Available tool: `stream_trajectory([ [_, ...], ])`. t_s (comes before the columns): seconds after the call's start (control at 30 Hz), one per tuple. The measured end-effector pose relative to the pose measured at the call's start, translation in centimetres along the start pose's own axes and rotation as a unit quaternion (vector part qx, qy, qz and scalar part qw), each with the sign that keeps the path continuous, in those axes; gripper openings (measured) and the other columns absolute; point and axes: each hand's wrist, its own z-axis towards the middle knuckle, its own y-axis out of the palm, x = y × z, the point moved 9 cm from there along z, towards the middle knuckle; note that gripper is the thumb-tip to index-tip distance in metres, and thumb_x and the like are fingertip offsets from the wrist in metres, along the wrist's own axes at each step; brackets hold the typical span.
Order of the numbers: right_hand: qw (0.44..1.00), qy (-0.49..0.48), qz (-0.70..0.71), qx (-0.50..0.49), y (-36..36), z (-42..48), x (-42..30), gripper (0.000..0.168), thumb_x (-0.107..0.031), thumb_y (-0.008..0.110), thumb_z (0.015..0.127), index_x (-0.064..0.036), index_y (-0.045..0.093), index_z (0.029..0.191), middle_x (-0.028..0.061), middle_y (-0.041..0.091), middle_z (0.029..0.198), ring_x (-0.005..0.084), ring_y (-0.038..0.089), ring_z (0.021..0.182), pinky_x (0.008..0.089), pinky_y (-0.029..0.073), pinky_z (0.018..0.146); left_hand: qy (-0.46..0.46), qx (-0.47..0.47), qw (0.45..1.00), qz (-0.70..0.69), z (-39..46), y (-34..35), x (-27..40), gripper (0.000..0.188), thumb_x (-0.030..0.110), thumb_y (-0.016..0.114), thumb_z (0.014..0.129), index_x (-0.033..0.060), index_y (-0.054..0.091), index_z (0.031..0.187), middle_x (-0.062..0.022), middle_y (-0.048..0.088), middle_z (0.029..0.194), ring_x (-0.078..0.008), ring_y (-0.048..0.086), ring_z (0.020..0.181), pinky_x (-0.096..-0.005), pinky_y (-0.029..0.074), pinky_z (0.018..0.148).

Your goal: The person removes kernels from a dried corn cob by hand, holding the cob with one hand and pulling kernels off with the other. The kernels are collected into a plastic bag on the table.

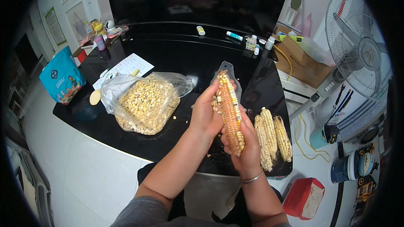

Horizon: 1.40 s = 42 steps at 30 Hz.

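Observation:
A partly shelled corn cob (229, 110) is held between both hands above the black table. My left hand (205, 110) grips its upper left side, with several loose kernels (216, 104) caught between hand and cob. Around the lower right of the cob my right hand (246, 145) is closed, the thumb lying along it. Bare reddish-brown cob faces up, with rows of pale kernels left along the right side. Behind the far end lies a grey, translucent flat object (228, 66), mostly hidden. To the left sits a clear plastic bag (176, 83) full of loose kernels (142, 96).
Several unshelled cobs (268, 135) lie at the table's (176, 50) right edge. A blue pouch (63, 77) stands at the left, near a printed sheet (132, 64). Small bottles (270, 43) line the back. Right of the table are a fan (363, 47) and a red bag (303, 198).

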Motion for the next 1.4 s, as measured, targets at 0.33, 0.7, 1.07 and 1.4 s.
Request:
stream_trajectory([
  [0.33, 1.000, -0.007, 0.006, 0.007, 0.2, 0.0, -0.1, 0.061, -0.029, 0.044, 0.097, -0.007, 0.023, 0.151, 0.0074, 0.059, 0.088, 0.0109, 0.053, 0.063, 0.0198, 0.038, 0.049, 0.050, 0.009, 0.992, 0.118, 0.2, -0.7, -0.1, 0.037, 0.018, 0.051, 0.099, -0.0034, 0.050, 0.129, -0.0172, 0.061, 0.120, -0.0225, 0.060, 0.110, -0.0340, 0.049, 0.094],
  [0.7, 0.999, -0.012, -0.031, 0.015, -0.1, 0.0, -0.5, 0.062, -0.028, 0.046, 0.096, -0.006, 0.025, 0.150, 0.0074, 0.060, 0.089, 0.0108, 0.055, 0.063, 0.0193, 0.039, 0.048, 0.042, 0.023, 0.994, 0.102, 0.2, -0.7, -0.2, 0.033, 0.019, 0.050, 0.098, -0.0031, 0.054, 0.122, -0.0177, 0.062, 0.117, -0.0236, 0.060, 0.108, -0.0349, 0.047, 0.095],
  [1.07, 0.997, 0.035, 0.076, 0.004, -0.5, 0.0, -0.1, 0.062, -0.031, 0.045, 0.096, -0.010, 0.025, 0.150, 0.0098, 0.059, 0.091, 0.0137, 0.053, 0.063, 0.0205, 0.037, 0.047, -0.015, -0.019, 1.000, -0.012, 0.5, -0.8, -0.6, 0.038, 0.025, 0.047, 0.100, -0.0020, 0.052, 0.126, -0.0177, 0.061, 0.120, -0.0256, 0.060, 0.110, -0.0366, 0.046, 0.098],
  [1.4, 0.998, 0.032, 0.056, -0.012, 0.2, -0.1, -0.1, 0.060, -0.030, 0.042, 0.097, -0.009, 0.023, 0.150, 0.0082, 0.058, 0.091, 0.0138, 0.052, 0.062, 0.0212, 0.036, 0.047, 0.039, 0.001, 0.996, 0.085, 0.3, -0.2, 0.0, 0.037, 0.023, 0.047, 0.101, -0.0012, 0.051, 0.128, -0.0156, 0.061, 0.119, -0.0225, 0.060, 0.110, -0.0361, 0.048, 0.095],
])
